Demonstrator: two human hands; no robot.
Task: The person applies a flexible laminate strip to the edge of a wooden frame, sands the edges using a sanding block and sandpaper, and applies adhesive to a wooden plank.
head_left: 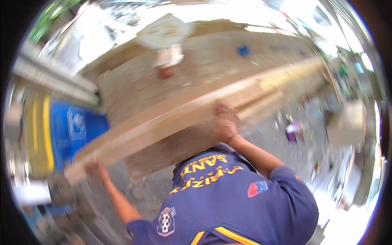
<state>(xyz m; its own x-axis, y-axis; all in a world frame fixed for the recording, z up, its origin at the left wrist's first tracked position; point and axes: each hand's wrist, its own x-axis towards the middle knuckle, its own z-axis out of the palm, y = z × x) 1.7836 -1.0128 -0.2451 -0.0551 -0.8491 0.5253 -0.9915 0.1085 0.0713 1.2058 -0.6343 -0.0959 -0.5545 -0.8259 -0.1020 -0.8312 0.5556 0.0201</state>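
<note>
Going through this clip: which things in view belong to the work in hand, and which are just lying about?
Seemingly in the work:
- long wooden beam, both the left hand and right hand on it
- worktable beneath

Apparently lying about:
- red-and-white container, blurred
- small blue object
- blue bin
- brown box

The long beam (183,120) is pale wood, dull all over, with flat sides that look smooth, though blur hides the grain. The table (130,90) looks like brown wood, dull, with small bits on top. The blue bin (94,126) looks like smooth plastic. The shirt (228,200) is soft, dull cloth. The box (347,124) looks like plain brown cardboard.
</note>
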